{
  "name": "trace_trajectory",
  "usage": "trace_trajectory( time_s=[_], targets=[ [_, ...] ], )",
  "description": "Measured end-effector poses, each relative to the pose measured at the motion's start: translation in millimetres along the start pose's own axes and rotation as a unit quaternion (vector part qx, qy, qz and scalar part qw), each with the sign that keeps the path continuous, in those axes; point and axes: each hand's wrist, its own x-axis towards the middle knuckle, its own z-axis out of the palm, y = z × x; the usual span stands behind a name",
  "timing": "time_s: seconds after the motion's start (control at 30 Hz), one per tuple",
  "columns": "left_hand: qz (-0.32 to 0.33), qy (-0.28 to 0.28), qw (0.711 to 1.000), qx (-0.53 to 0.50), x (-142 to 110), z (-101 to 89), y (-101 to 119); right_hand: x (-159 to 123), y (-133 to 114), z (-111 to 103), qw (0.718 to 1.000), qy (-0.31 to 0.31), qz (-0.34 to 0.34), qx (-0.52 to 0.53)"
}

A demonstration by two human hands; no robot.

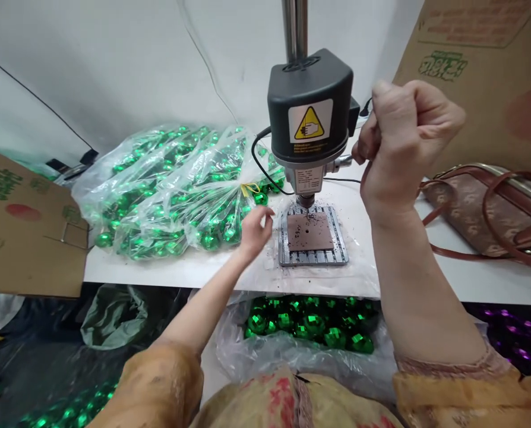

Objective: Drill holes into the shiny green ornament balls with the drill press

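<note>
In front of me stands a small bench drill press (310, 113) with a black motor housing and a yellow hand-warning label. My right hand (397, 137) is closed in a fist at its right side, on the feed handle, which the fingers mostly hide. My left hand (254, 232) is left of the chuck (306, 201), thumb and fingers curled together; whatever they hold is too small to make out. Under the chuck, a brown square board (297, 238) with a dark hole lies on the slotted metal base (314, 258), sprinkled with dark shavings.
Tied clear bags of shiny green faceted balls (158, 196) lie left on the white table (265, 280). Below its front edge sit more green balls (312, 324) in plastic. A brown handbag (483, 208) and cardboard boxes (29, 226) flank the sides.
</note>
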Motion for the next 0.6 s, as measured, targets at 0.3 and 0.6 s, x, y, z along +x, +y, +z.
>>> trace_trajectory(
  time_s=[0.3,0.6],
  targets=[
    [-0.048,-0.042,0.996,0.063,79,16.1,-59,-2,-1,0,1.0,-0.003,0.008,-0.003],
    [-0.077,0.07,0.993,0.056,23,-2.6,-27,-2,-3,1,1.0,0.0,-0.002,-0.001]
  ],
)
